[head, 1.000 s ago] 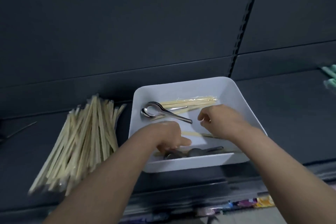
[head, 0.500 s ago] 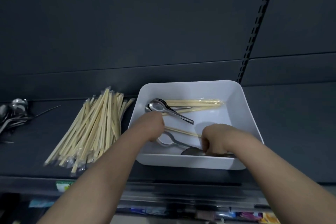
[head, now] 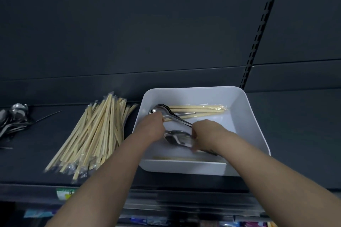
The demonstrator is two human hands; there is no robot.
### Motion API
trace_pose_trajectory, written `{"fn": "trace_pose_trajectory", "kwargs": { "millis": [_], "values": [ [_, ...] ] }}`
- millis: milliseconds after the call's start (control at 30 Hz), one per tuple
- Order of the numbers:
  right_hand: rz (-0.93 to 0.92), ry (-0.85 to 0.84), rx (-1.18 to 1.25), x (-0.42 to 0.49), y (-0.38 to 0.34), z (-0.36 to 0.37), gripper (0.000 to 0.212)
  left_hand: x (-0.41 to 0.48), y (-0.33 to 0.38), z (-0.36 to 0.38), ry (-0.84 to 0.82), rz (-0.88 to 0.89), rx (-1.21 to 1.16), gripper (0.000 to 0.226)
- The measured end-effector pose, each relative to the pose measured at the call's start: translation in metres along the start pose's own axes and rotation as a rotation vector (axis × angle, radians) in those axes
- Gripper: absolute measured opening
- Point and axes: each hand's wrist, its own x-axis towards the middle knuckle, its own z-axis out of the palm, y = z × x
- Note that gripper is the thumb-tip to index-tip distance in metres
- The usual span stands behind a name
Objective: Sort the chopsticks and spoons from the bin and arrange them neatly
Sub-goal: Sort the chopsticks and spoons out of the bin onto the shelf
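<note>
A white bin stands on the dark shelf. Wrapped chopsticks lie along its far side, with stacked metal spoons at their left end. One chopstick lies by the front wall. My right hand grips a bunch of spoons by the handles, with the bowls pointing left. My left hand is curled at the bowls' left end, beside the stacked spoons' handle. Its fingertips are hidden.
A large pile of wrapped chopsticks fans out on the shelf left of the bin. More spoons lie in a heap at the far left. The shelf's front edge runs just below the bin.
My right hand has come up from the bin's front wall toward the middle with spoons in it. My left hand shifted right toward them, and the thin chopstick between the hands is gone from sight.
</note>
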Motion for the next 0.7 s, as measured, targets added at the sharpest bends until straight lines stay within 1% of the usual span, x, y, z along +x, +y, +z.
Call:
{"fn": "trace_pose_trajectory", "kwargs": {
  "millis": [67,133,200,267,300,400,467,500,600,700],
  "values": [
    [-0.013,-0.025,-0.141,-0.002,-0.002,0.003,0.024,-0.001,0.0,-0.002,0.002,0.014,-0.021,0.03],
    [-0.016,-0.034,-0.131,-0.004,0.003,0.004,0.024,-0.002,0.0,-0.003,0.003,0.017,-0.046,0.031],
    [0.002,-0.011,0.006,-0.008,0.013,-0.002,0.023,0.001,0.0,-0.003,0.016,0.003,-0.071,0.032],
    [0.063,0.048,0.13,-0.01,0.027,-0.011,0.041,0.005,0.001,-0.003,0.03,-0.018,-0.083,0.034],
    [0.098,0.085,0.187,-0.01,0.034,-0.015,0.042,0.008,0.003,-0.002,0.027,-0.023,-0.086,0.034],
    [0.195,0.202,0.426,-0.004,0.05,-0.017,0.018,0.014,0.019,0.004,-0.003,0.002,-0.095,0.032],
    [0.226,0.217,0.595,-0.004,0.052,-0.013,0.012,0.018,0.033,0.009,-0.006,0.023,-0.077,0.036],
    [0.234,0.213,0.653,-0.004,0.052,-0.011,0.013,0.019,0.041,0.011,-0.012,0.033,-0.064,0.038],
    [0.239,0.21,0.703,-0.004,0.054,-0.002,0.016,0.024,0.058,0.02,-0.042,0.023,-0.007,0.03],
    [0.237,0.228,0.713,-0.002,0.058,-0.001,0.017,0.024,0.062,0.024,-0.062,-0.041,0.111,0.033]
  ]
}}
